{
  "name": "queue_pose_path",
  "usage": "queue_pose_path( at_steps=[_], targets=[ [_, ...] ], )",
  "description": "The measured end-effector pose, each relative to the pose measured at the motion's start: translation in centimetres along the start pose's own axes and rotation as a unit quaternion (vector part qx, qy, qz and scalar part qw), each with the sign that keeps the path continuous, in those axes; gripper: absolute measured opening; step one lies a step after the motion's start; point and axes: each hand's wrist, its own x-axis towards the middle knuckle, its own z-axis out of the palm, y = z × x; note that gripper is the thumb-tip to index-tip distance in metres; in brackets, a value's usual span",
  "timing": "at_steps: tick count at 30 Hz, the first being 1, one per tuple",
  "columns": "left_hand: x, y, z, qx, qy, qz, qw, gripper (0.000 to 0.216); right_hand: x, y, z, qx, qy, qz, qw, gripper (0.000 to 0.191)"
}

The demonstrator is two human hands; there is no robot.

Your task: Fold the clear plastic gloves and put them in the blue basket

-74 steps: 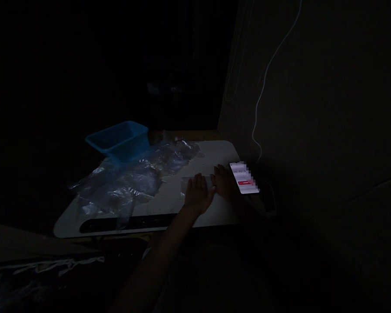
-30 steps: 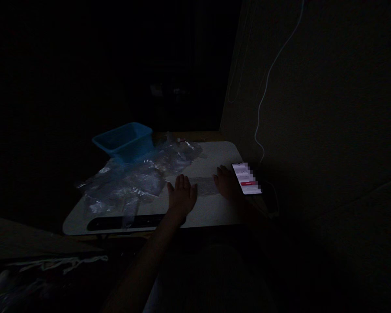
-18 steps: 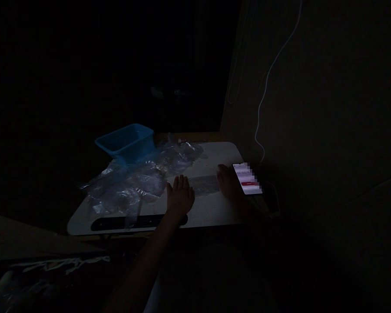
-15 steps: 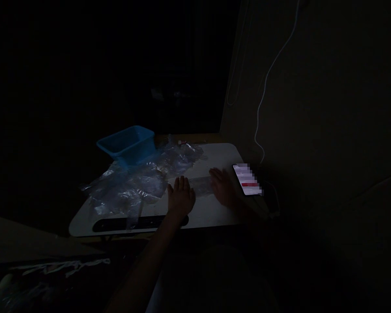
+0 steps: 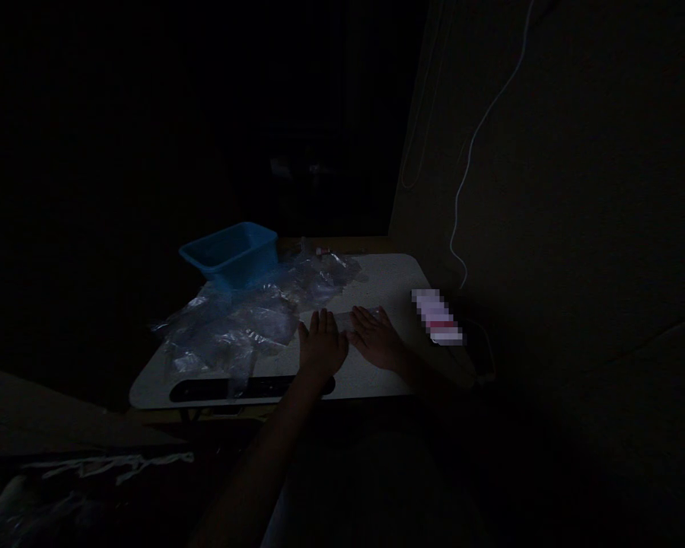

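Observation:
My left hand (image 5: 322, 347) lies palm down with its fingers stretched out at the middle of the white table (image 5: 388, 281). Close beside it, my right hand (image 5: 377, 338) is also flat, fingers extended, pointing up and to the left. A clear plastic bag (image 5: 345, 317) lies flat under and just beyond the fingers of both hands, partly covered by them. Left of my left hand spreads a heap of crumpled clear plastic bags (image 5: 268, 308). Neither hand grasps anything. The scene is very dark, so fine detail is lost.
A blue plastic basin (image 5: 237, 266) stands at the table's back left, against the heap. A lit phone (image 5: 437, 316) rests at the right edge, with a white cable (image 5: 462, 183) hanging along the wall. A dark slot (image 5: 228, 389) runs along the table's front.
My right hand has slid left across the plastic bag until it is close beside my left hand. My left hand stays flat in about the same place. The view has shifted slightly.

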Motion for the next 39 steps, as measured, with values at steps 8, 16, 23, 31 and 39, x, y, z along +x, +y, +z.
queue_pose_path(
  at_steps=[8,16,23,31,39],
  targets=[
    [0.1,0.0,0.2,-0.011,-0.003,-0.007,1.000,0.058,-0.3,0.4,0.5,0.001,0.003,0.025,1.000,0.055],
    [0.1,0.0,0.1,-0.009,-0.011,-0.009,1.000,0.059,-0.3,0.6,0.5,-0.003,-0.007,0.054,0.999,0.056],
    [0.1,0.0,0.4,-0.011,0.005,-0.006,1.000,0.058,-0.6,1.3,0.7,-0.004,-0.005,0.071,0.997,0.054],
    [0.1,-0.1,0.7,-0.008,0.018,-0.005,1.000,0.058,-1.2,3.0,0.4,-0.005,0.005,0.089,0.996,0.051],
    [0.0,-0.1,0.5,-0.007,0.019,-0.006,1.000,0.054,-1.4,3.1,0.4,-0.015,0.013,0.088,0.996,0.050]
  ],
)
